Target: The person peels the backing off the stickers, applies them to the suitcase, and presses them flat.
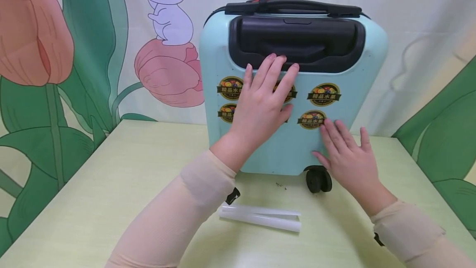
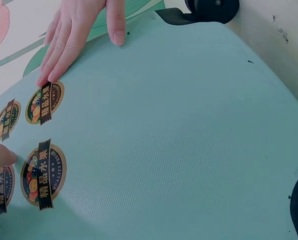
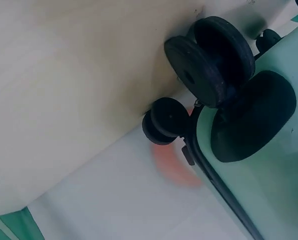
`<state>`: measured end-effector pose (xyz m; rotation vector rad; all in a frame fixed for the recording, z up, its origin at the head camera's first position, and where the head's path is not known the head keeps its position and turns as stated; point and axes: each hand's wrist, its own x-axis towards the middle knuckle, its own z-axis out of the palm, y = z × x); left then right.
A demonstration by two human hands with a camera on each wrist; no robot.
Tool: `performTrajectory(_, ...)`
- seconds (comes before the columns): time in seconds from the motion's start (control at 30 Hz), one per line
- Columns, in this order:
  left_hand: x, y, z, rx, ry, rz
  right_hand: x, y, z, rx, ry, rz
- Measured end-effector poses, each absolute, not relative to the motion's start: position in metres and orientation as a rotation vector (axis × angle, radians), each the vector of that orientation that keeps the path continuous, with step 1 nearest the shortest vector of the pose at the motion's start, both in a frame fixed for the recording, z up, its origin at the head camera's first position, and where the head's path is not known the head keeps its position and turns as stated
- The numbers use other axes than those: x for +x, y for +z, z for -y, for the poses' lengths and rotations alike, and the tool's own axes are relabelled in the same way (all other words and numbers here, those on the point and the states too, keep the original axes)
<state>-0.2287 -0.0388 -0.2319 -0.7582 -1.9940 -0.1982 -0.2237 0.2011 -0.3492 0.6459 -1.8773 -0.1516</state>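
Note:
A mint-green suitcase [image 1: 275,152] stands upright with several oval fruit stickers on its front. My left hand [image 1: 260,102] lies on it with fingers spread and straight, over the middle stickers and partly hiding them, fingertips at the black handle recess [image 1: 297,59]. My right hand [image 1: 349,160] touches the suitcase's lower right side. Its straight fingertips meet the edge of the lower right sticker [image 1: 310,120], while an upper right sticker [image 1: 324,94] shows whole above. In the left wrist view, my left thumb [image 2: 1,156] overlaps one sticker, and the right fingertips rest on another [image 2: 45,105].
On the pale table [image 1: 93,202], a rolled white sheet [image 1: 260,219] lies in front of the suitcase. A black caster wheel [image 1: 318,180] shows under its right corner. Behind hangs a curtain [image 1: 171,82] printed with tulips and a white animal.

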Motion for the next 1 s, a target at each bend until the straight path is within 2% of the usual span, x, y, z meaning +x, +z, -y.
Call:
performTrajectory(0.43, -0.227, -0.232, 0.037, -0.753, -0.229, 1.989, -0.209, -0.356, -0.216, 0.718, -0.086, 2.031)
performTrajectory(1.0, -0.206, -0.261, 0.059, -0.738, -0.184, 2.072, -0.188, -0.357, -0.225, 0.645, -0.007, 2.281)
